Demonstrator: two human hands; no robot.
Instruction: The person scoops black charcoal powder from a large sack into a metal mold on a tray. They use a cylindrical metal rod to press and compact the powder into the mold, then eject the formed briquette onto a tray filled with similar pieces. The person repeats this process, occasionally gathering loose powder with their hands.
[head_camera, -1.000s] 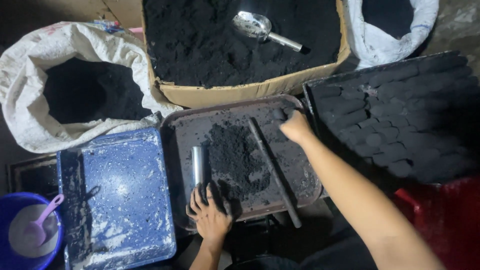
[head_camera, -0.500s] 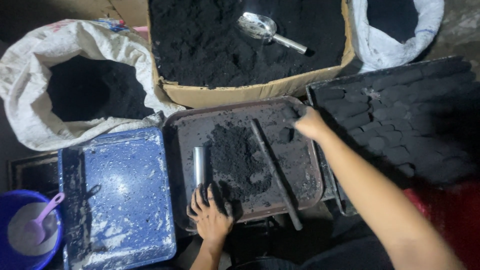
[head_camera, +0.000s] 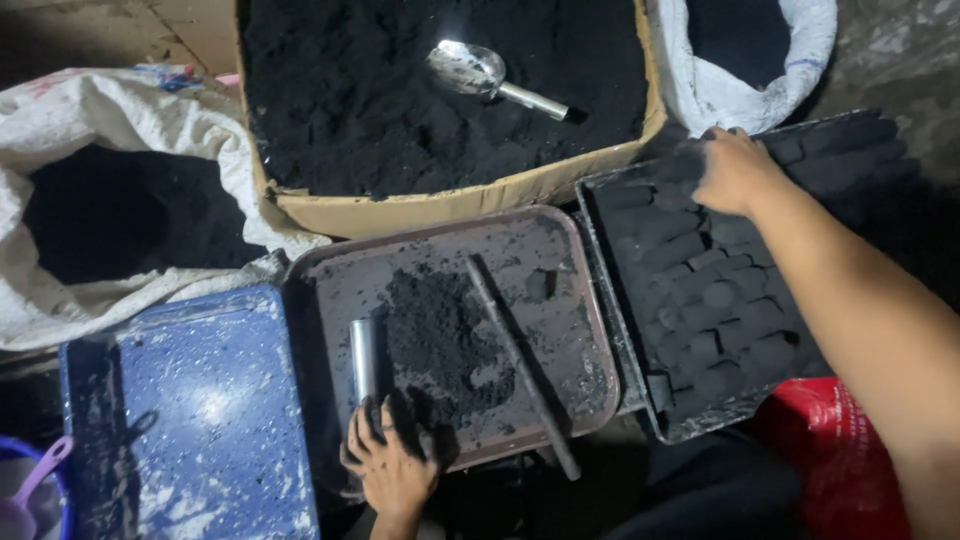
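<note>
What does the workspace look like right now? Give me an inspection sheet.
Surface: brown tray, dusted with black powder, small heap at its middle.
Job's things: metal tube and dark rod on that tray; black tray of dark pressed pieces.
Clutter: blue tray; scoop in cardboard box of powder.
Grippers: left hand touching the tube's near end; right hand over the black tray.
Cables: nothing seen.
Surroundings: white sacks; red bag.

Two white woven sacks (head_camera: 120, 130) (head_camera: 745, 70), one brown cardboard box (head_camera: 450, 205), one shiny metal scoop (head_camera: 480, 72), three flat trays (head_camera: 190, 420) (head_camera: 570, 290) (head_camera: 620, 330), one short metal tube (head_camera: 363, 348), one long dark rod (head_camera: 520, 365), two hands (head_camera: 392, 468) (head_camera: 735, 170)
</note>
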